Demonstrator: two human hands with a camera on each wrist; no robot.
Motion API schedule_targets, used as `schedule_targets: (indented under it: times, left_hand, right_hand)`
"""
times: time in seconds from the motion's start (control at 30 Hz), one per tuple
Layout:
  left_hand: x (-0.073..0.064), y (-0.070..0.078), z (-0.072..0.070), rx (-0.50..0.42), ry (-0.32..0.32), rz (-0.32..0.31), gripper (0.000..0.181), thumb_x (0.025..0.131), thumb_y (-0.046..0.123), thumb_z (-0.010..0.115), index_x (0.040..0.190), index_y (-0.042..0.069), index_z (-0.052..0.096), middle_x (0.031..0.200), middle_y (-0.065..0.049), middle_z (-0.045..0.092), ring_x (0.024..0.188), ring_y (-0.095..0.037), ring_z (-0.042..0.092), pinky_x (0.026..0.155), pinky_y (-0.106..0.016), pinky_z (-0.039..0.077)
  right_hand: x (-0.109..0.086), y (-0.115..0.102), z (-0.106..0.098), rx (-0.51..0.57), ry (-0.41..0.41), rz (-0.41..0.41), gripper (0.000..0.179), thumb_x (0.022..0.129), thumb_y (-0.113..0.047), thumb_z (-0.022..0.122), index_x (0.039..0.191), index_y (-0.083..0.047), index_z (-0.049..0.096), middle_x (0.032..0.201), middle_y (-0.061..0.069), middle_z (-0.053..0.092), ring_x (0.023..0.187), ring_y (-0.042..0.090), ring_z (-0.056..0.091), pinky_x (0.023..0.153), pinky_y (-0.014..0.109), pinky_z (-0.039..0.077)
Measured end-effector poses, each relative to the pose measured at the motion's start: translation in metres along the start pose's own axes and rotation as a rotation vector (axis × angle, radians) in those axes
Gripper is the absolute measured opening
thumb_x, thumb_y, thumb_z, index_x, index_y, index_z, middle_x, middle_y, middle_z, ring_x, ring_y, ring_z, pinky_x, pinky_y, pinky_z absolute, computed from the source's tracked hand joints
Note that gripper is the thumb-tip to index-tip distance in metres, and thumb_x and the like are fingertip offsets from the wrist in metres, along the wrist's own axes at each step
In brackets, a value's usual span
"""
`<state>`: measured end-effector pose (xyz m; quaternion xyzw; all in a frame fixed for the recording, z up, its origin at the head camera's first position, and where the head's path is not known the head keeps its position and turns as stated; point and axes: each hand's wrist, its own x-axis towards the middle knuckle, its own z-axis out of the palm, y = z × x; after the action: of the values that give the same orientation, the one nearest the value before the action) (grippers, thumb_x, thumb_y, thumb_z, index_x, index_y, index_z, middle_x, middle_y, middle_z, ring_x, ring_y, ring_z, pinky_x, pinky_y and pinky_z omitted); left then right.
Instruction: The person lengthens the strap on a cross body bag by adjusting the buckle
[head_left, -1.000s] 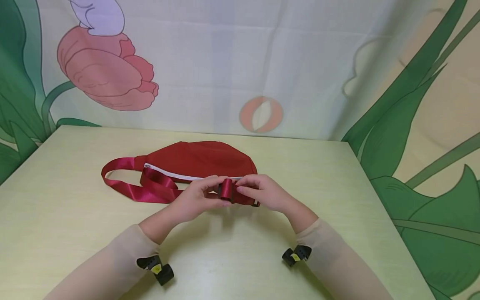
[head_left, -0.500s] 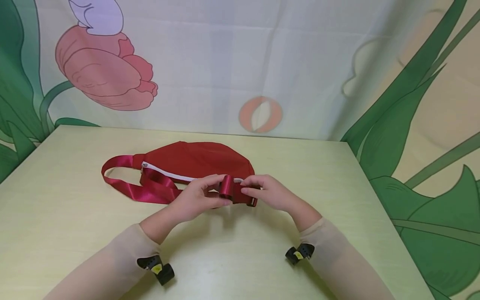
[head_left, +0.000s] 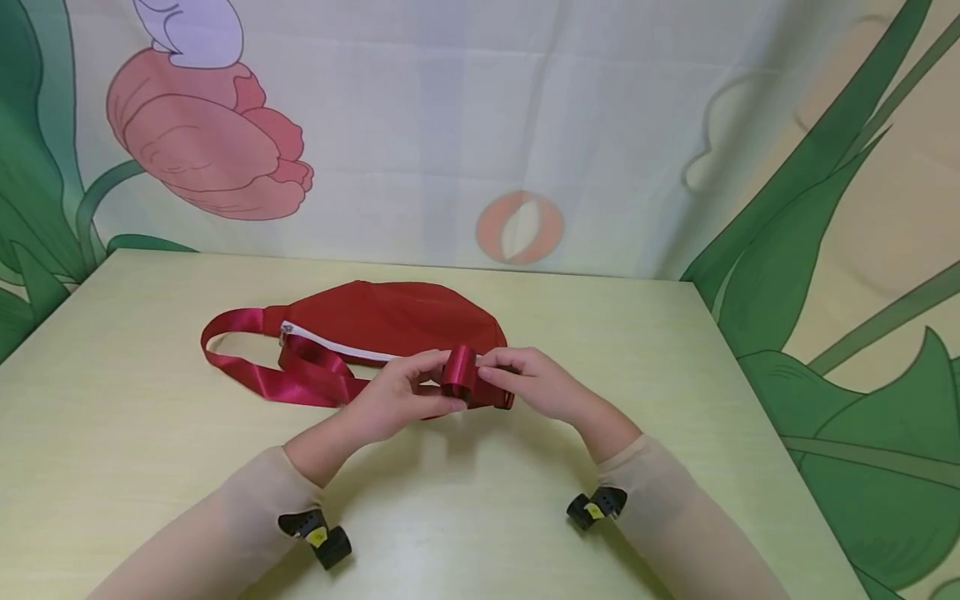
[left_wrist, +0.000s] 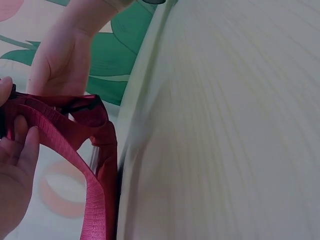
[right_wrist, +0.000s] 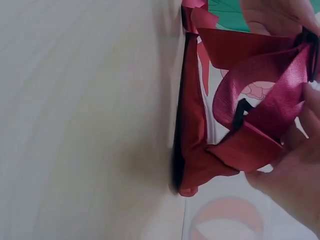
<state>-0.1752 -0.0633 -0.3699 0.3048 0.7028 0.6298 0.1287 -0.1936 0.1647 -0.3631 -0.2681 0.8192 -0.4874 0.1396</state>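
Note:
A red waist bag (head_left: 397,321) with a white zipper (head_left: 341,344) lies on the table, its shiny crimson strap (head_left: 273,383) curling out at the left. Between finger and thumb, my left hand (head_left: 386,396) holds the strap at a black buckle (right_wrist: 312,52), where the webbing rises in a small loop (head_left: 459,372). My right hand (head_left: 543,387) pinches the strap from the other side, fingertips right at the loop's edge. In the right wrist view a black slider (right_wrist: 242,111) sits on the strap near the bag's red end tab (right_wrist: 250,147). My fingers partly hide the buckle.
The pale wood table (head_left: 465,533) reaches back to a cloth backdrop (head_left: 390,167) printed with flowers and leaves. Black wrist cameras hang below both sleeves, one at the left (head_left: 318,537) and one at the right (head_left: 596,507).
The strap loop at my left fingers has grown wider and shifted slightly right. My right hand drew a little to the right, then came back against the loop. The bag has barely moved.

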Motion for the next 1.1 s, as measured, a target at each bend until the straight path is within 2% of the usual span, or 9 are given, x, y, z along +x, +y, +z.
schedule_targets:
  times: [0.17,0.4,0.53,0.63,0.83,0.97,1.1]
  left_hand:
    - [-0.0004,0.0011,0.0017,0.012,-0.002,0.004,0.046,0.081,0.004,0.071,0.125,0.007,0.057,0.115,-0.007,0.059,0.104,-0.025,0.056,0.08,-0.037,0.052]
    - [-0.0004,0.0044,-0.0011,0.037,0.026,0.038,0.043,0.081,0.003,0.071,0.121,0.005,0.059,0.112,-0.007,0.061,0.098,-0.025,0.06,0.08,-0.039,0.052]
    - [0.0007,0.0021,0.0006,0.063,-0.005,0.032,0.045,0.081,0.005,0.072,0.124,0.006,0.058,0.114,-0.007,0.06,0.1,-0.024,0.057,0.08,-0.036,0.051]
    - [0.0009,0.0008,0.0013,0.095,-0.006,0.037,0.045,0.08,0.005,0.072,0.124,0.007,0.059,0.113,-0.005,0.061,0.1,-0.022,0.058,0.081,-0.035,0.051]
    - [0.001,0.0018,0.0005,0.068,0.013,0.025,0.043,0.08,0.003,0.072,0.122,0.006,0.06,0.111,-0.007,0.063,0.099,-0.022,0.061,0.084,-0.038,0.05]
    - [0.0019,-0.0012,0.0005,0.078,-0.005,0.013,0.043,0.081,0.006,0.072,0.122,0.008,0.06,0.109,-0.005,0.063,0.099,-0.022,0.059,0.083,-0.039,0.049]
    - [0.0014,-0.0007,-0.0002,0.077,0.001,0.032,0.043,0.081,0.006,0.072,0.122,0.009,0.06,0.109,-0.004,0.063,0.097,-0.021,0.06,0.084,-0.038,0.049]
  right_hand:
    - [-0.0001,-0.0022,0.0048,0.013,0.014,0.02,0.017,0.096,-0.016,0.053,0.1,-0.005,0.065,0.087,0.005,0.063,0.08,0.02,0.055,0.071,0.034,0.048]
    - [-0.0023,0.0065,0.0024,-0.01,0.083,0.041,0.019,0.095,-0.017,0.055,0.105,-0.005,0.065,0.095,0.003,0.064,0.094,0.019,0.055,0.083,0.036,0.045]
    - [-0.0028,0.0057,0.0022,0.023,0.055,0.028,0.018,0.096,-0.016,0.053,0.103,-0.003,0.063,0.095,0.005,0.064,0.092,0.022,0.055,0.082,0.037,0.045]
    - [-0.002,0.0025,0.003,0.013,0.041,0.022,0.018,0.096,-0.016,0.053,0.103,-0.003,0.063,0.095,0.005,0.064,0.092,0.023,0.055,0.082,0.037,0.045]
    - [-0.0018,0.0059,0.0022,-0.002,0.047,0.056,0.019,0.096,-0.018,0.053,0.104,-0.005,0.063,0.098,0.003,0.063,0.097,0.021,0.054,0.087,0.038,0.043]
    - [-0.0018,0.0033,0.0035,0.035,0.04,0.046,0.018,0.096,-0.017,0.052,0.105,-0.005,0.063,0.098,0.004,0.063,0.095,0.022,0.055,0.085,0.038,0.045]
    - [-0.0012,0.0041,0.0031,0.009,0.023,0.037,0.019,0.095,-0.016,0.053,0.106,-0.004,0.063,0.101,0.005,0.063,0.099,0.022,0.053,0.087,0.038,0.044]
